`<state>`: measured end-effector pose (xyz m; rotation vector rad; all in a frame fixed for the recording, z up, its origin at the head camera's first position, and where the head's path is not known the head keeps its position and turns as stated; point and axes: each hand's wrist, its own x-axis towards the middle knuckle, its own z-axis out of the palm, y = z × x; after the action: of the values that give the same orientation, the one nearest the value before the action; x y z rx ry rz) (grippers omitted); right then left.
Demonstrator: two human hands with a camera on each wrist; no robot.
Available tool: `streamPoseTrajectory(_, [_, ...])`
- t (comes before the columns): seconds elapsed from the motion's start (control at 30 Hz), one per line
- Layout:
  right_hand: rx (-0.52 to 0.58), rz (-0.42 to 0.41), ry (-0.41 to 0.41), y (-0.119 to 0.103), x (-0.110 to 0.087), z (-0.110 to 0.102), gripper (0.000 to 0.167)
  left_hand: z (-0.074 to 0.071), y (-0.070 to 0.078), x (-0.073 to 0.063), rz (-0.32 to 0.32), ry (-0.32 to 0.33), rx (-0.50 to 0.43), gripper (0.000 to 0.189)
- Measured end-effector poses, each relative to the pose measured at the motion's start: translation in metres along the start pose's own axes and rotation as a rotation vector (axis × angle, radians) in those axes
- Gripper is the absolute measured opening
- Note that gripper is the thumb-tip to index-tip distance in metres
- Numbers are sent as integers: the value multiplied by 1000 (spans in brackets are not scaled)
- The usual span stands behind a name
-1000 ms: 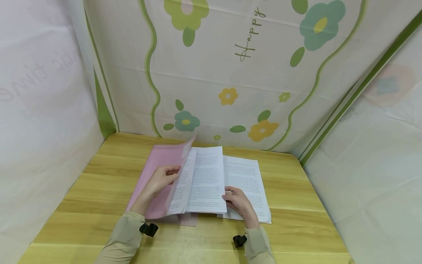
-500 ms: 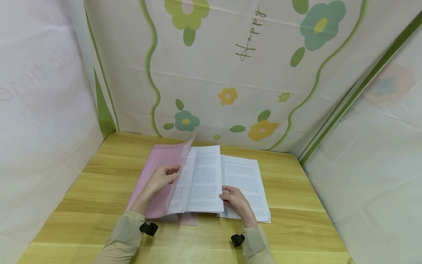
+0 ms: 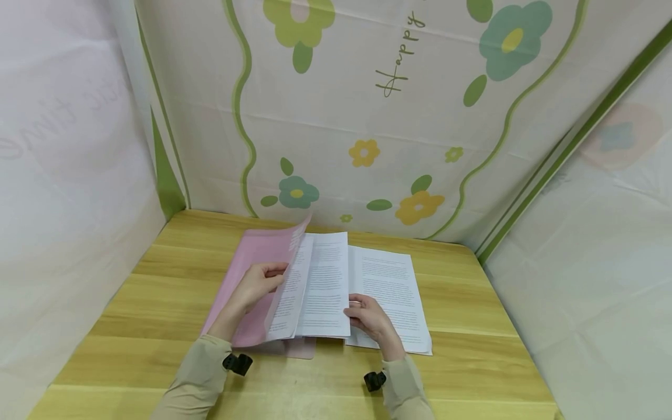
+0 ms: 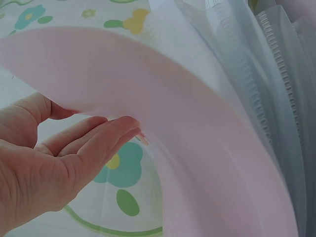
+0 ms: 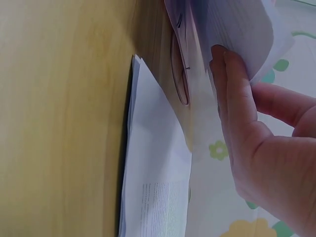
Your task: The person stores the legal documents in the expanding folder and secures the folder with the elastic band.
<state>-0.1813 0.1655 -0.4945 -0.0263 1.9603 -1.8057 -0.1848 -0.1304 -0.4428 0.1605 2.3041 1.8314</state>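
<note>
A pink folder (image 3: 262, 251) lies open on the table, its cover lifted and curved. My left hand (image 3: 253, 289) pinches the cover's free edge between thumb and fingers. Clear plastic pockets (image 4: 281, 89) fan out behind the cover in the left wrist view. Printed sheets (image 3: 326, 291) reach out from the folder's right side, partly hidden by the cover. My right hand (image 3: 371, 318) pinches their right edge, thumb on one face and fingers on the other. Under and beyond that hand lies a separate stack of printed paper (image 3: 392, 286), flat on the table.
The wooden table (image 3: 462, 373) extends around the papers. A flowered fabric wall (image 3: 315, 116) rises behind it, with pale fabric at both sides. A small black camera (image 3: 374, 381) sits at the right wrist, and another black camera (image 3: 238, 364) at the left.
My right hand has moved a little to the left with the edge of the printed sheets, so less of them sticks out of the folder. The left hand stays on the pink cover.
</note>
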Motion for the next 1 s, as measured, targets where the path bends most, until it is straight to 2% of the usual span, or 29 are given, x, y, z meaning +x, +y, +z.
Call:
streamPoseTrajectory(0.37, [15,12,-19,-3,1,9,47,1,-3,3,-14,12,-7,45])
streamPoseTrajectory(0.6, [-48,21,24,-3,4,13,46,0,-1,1,1,7,-5,45])
streamPoseTrajectory(1.0, [-29,8,-33,-1,4,14,52,1,-2,2,-9,12,-5,45])
